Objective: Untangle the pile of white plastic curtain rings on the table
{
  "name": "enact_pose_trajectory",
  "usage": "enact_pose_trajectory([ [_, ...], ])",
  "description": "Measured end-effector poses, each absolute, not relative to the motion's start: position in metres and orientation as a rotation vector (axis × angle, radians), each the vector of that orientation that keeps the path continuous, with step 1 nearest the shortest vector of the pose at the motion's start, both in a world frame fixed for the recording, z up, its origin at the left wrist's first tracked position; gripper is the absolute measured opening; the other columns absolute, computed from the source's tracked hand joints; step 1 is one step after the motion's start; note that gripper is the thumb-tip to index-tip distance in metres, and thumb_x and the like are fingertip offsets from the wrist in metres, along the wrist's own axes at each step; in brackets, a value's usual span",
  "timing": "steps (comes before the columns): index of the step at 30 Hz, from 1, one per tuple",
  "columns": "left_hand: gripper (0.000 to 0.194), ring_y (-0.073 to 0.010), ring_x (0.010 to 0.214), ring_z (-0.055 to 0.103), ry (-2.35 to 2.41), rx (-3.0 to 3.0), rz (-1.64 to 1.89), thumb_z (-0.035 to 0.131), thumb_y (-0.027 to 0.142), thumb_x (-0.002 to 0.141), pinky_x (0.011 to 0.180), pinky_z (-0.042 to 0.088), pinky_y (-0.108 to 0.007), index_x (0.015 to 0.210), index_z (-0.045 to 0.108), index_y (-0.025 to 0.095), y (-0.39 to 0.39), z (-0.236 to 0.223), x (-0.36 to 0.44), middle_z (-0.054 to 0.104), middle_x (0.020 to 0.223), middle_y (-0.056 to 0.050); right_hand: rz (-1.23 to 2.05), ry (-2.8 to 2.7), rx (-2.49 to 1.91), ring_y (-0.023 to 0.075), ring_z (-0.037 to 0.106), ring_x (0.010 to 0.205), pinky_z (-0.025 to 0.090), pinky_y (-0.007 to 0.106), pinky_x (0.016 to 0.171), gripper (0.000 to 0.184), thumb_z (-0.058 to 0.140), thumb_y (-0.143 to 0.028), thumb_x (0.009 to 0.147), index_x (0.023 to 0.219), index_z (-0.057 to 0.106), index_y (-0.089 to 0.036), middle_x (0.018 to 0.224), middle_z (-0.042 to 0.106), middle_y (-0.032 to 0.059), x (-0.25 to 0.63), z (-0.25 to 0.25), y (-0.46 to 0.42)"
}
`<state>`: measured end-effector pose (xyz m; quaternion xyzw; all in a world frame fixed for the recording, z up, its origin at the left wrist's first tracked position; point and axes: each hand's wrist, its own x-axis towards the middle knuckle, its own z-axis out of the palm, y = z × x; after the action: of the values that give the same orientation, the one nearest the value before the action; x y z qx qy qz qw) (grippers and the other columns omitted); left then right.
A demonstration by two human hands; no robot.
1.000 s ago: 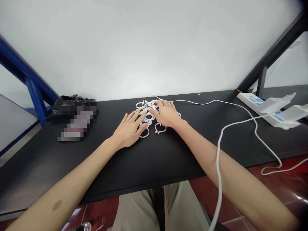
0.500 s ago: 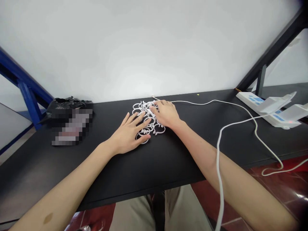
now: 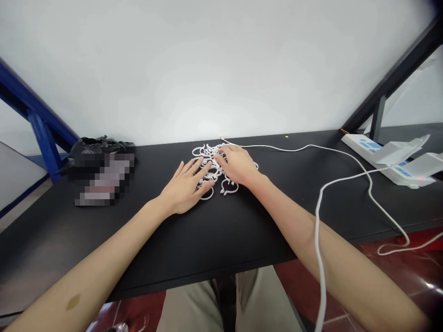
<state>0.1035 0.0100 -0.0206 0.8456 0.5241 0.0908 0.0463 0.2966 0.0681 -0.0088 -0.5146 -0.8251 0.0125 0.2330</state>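
Head cam: L hand (image 3: 183, 186) palm down, fingers spread apart, tips at L side of white loops (image 3: 213, 175). R hand (image 3: 238, 162) bent over R part of same; can't tell if fingers pinch any. Loops in tangled heap on blk tabletop (image 3: 207, 240), btwn & partly under hands, nr white wall (image 3: 214, 69). Thin white cord (image 3: 309, 146) runs R from behind heap. Far R: white devices (image 3: 370, 145) w/ blue panels. Far L: blk plastic bag (image 3: 98, 145), pixelated item (image 3: 110, 180) just in front.
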Motion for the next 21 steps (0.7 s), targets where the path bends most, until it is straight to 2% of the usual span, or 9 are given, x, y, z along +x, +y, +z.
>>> enact_pose_trajectory([
  [3,0.066,-0.0275,0.152,0.018,1.625,2.574,0.297,0.018,0.06,0.1,0.123,0.011,-0.056,0.155,0.03,0.025,0.017,-0.02,0.106,0.021,0.165,-0.006,0.043,-2.28,-1.422,0.0294,0.049,0.133,0.034,0.046,0.113,0.047,0.038,-0.039,0.102,0.135,0.055,-0.01,0.141,0.057,0.0159,0.297,-0.009,0.069],
  [6,0.063,-0.0276,0.149,0.025,1.64,2.582,0.354,0.019,0.057,0.101,0.122,0.015,-0.056,0.153,0.035,0.025,0.02,-0.019,0.108,0.029,0.162,-0.007,0.084,-2.328,-1.452,0.03,0.05,0.132,0.034,0.046,0.112,0.045,0.034,-0.04,0.103,0.126,0.061,-0.012,0.142,0.057,0.0155,0.298,-0.01,0.069],
  [9,0.06,-0.0285,0.146,0.031,1.632,2.606,0.432,0.022,0.053,0.102,0.121,0.018,-0.056,0.15,0.042,0.024,0.021,-0.02,0.108,0.037,0.159,-0.008,0.069,-2.327,-1.454,0.0299,0.055,0.126,0.038,0.045,0.108,0.043,0.035,-0.04,0.103,0.116,0.066,-0.012,0.132,0.063,0.0159,0.298,-0.01,0.068],
  [14,0.05,-0.0283,0.134,0.041,1.564,2.564,0.675,0.035,0.043,0.101,0.115,0.031,-0.052,0.142,0.049,0.019,0.023,-0.021,0.102,0.05,0.147,-0.011,0.062,-2.289,-1.465,0.0303,0.053,0.125,0.04,0.044,0.105,0.042,0.039,-0.039,0.102,0.125,0.06,-0.011,0.132,0.061,0.016,0.297,-0.007,0.066],
  [18,0.027,-0.026,0.116,0.048,1.554,2.459,0.87,0.048,0.032,0.093,0.104,0.042,-0.047,0.116,0.058,0.02,0.024,-0.018,0.095,0.06,0.124,-0.008,0.057,-2.299,-1.395,0.0288,0.052,0.128,0.038,0.043,0.108,0.04,0.039,-0.038,0.102,0.125,0.061,-0.014,0.133,0.062,0.0123,0.296,-0.007,0.065],
  [21,0.015,-0.0246,0.105,0.049,1.531,2.493,0.879,0.049,0.029,0.093,0.099,0.044,-0.045,0.093,0.062,0.022,0.022,-0.015,0.093,0.063,0.114,-0.006,0.034,-2.333,-1.4,0.0286,0.054,0.124,0.039,0.042,0.107,0.037,0.04,-0.036,0.102,0.114,0.067,-0.014,0.127,0.066,0.0114,0.296,-0.009,0.066],
])
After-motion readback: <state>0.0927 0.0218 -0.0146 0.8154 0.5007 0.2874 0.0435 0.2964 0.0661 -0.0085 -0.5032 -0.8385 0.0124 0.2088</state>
